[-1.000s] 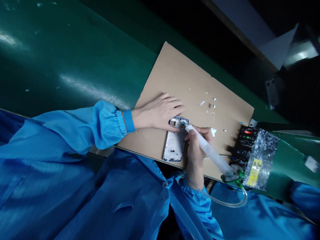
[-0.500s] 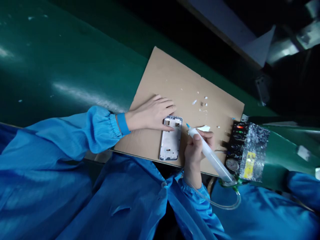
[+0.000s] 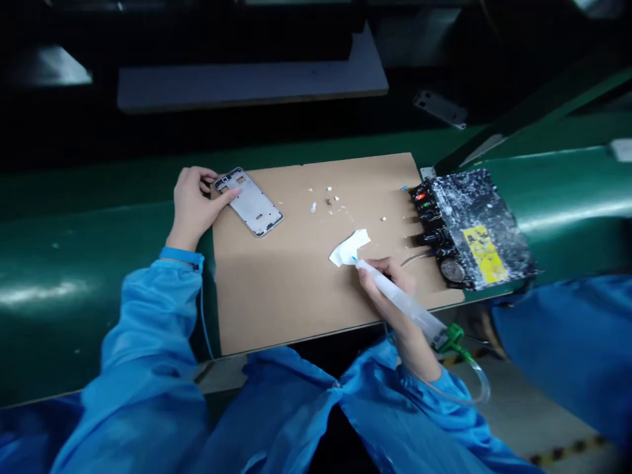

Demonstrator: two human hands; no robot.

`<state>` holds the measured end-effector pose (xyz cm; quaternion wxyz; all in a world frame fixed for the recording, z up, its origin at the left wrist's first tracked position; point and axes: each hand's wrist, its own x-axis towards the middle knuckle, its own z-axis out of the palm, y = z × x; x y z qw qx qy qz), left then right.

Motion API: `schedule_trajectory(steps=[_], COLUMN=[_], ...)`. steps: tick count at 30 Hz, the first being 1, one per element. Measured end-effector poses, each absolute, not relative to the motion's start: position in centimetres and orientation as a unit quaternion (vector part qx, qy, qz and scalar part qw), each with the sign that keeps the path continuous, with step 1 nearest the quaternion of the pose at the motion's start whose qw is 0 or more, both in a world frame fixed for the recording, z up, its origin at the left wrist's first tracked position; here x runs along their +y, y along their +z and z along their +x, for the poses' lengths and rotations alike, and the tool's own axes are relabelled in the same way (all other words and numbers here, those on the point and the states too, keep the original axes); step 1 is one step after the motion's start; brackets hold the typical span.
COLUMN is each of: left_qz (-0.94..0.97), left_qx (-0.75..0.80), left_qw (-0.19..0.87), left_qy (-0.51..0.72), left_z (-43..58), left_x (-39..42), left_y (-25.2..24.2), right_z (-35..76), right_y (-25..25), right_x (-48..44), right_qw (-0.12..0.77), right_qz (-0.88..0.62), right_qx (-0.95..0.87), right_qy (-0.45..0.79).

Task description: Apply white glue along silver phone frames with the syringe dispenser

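Note:
My left hand (image 3: 195, 201) grips the upper left end of a silver phone frame (image 3: 251, 205), thumb on its face and fingers round its edge. The frame lies tilted at the far left corner of a cardboard sheet (image 3: 281, 283). In my right hand (image 3: 388, 280) is a white dispensing syringe (image 3: 407, 304) with a blue tip and a green cap, from which a clear tube runs. Its tip points at a crumpled white piece of paper (image 3: 349, 249) on the cardboard; whether it touches cannot be told.
A paint-spattered dispenser box (image 3: 476, 227) with knobs, a gauge and a yellow label stands right of the cardboard. Several white crumbs (image 3: 330, 189) lie mid-sheet. Another phone frame (image 3: 441, 108) rests at the back right. A blue sleeve of another person (image 3: 573, 342) is at the right.
The phone frame has gone from the front edge to the cardboard's far left corner with my left hand. My right hand has brought the syringe tip to the white paper. The view has turned.

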<state>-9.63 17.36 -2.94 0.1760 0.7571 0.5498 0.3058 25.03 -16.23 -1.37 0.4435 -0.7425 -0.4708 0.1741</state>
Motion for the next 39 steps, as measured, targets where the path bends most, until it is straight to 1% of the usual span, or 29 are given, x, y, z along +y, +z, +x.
schedule_trajectory(steps=[3, 6, 10, 13, 16, 18, 22, 24, 27, 32, 36, 39], left_qz=[0.698, 0.64, 0.613, 0.642, 0.725, 0.799, 0.917, 0.939, 0.936, 0.907, 0.907, 0.887], left_qx=[0.621, 0.688, 0.705, 0.673, 0.595, 0.521, 0.345, 0.29, 0.3, 0.383, 0.386, 0.431], left_qw=[0.155, 0.106, 0.041, 0.016, 0.019, 0.043, 0.129, 0.145, 0.131, 0.074, 0.083, 0.075], left_qy=[0.32, 0.327, 0.354, 0.368, 0.346, 0.296, 0.15, 0.119, 0.126, 0.159, 0.147, 0.147], left_z=[-8.5, -6.7, -4.8, -4.1, -3.4, -2.7, -0.6, 0.4, 1.0, -0.1, -0.2, -0.6], left_x=[21.0, 24.2, 25.8, 24.1, 20.1, 16.4, 8.1, 5.1, 3.7, 6.3, 6.4, 7.1], left_y=[-2.5, -1.7, -0.4, 0.4, 0.8, 0.9, 0.5, 0.1, -0.4, -0.3, -0.6, -0.9], right_z=[25.1, 25.2, 24.9, 24.6, 24.4, 24.3, 24.3, 24.3, 24.4, 24.5, 24.5, 24.6], right_y=[-1.5, -1.8, -2.2, -2.2, -2.1, -2.2, -2.3, -2.2, -2.1, -2.1, -2.0, -1.9], right_x=[-15.9, -15.7, -15.4, -15.0, -14.8, -14.7, -14.8, -14.9, -14.9, -14.6, -14.5, -14.6], right_qw=[0.448, 0.46, 0.492, 0.51, 0.517, 0.519, 0.523, 0.52, 0.521, 0.536, 0.533, 0.531], right_qz=[-0.731, -0.719, -0.697, -0.687, -0.677, -0.669, -0.666, -0.671, -0.669, -0.663, -0.671, -0.672], right_qx=[-0.479, -0.482, -0.487, -0.482, -0.487, -0.494, -0.491, -0.484, -0.483, -0.483, -0.479, -0.475], right_qy=[0.19, 0.199, 0.187, 0.188, 0.196, 0.197, 0.203, 0.212, 0.219, 0.199, 0.192, 0.199])
